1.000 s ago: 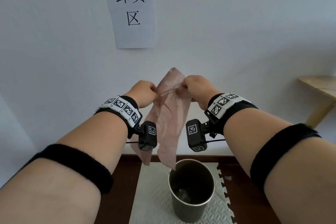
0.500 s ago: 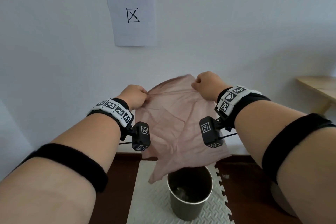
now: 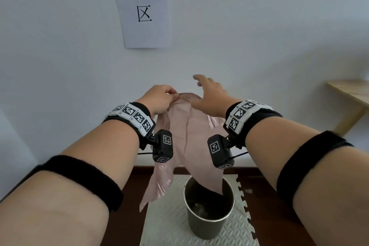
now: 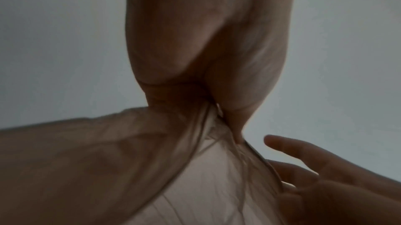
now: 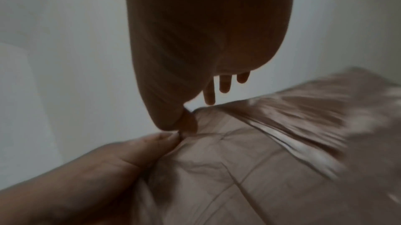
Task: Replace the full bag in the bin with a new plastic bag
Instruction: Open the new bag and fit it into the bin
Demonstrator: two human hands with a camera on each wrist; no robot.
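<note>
Grey wall behind; bin [image 3: 207, 211] unlined on mat. Left hand [image 3: 161, 99] pinches new bag [image 3: 191, 136] rim; right hand [image 3: 209, 96] spread, loose. Lining remains.

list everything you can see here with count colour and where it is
bag: 1, pink, hangs over the bin, tip inside the rim
bin: 1, dark grey, on the mat
mat: 1, white, on the brown floor
sign: 1, white, black characters, on the wall
table: 1, light wood, far right
hands: 2; left hand pinches the bag's top edge, right hand open beside it
</note>
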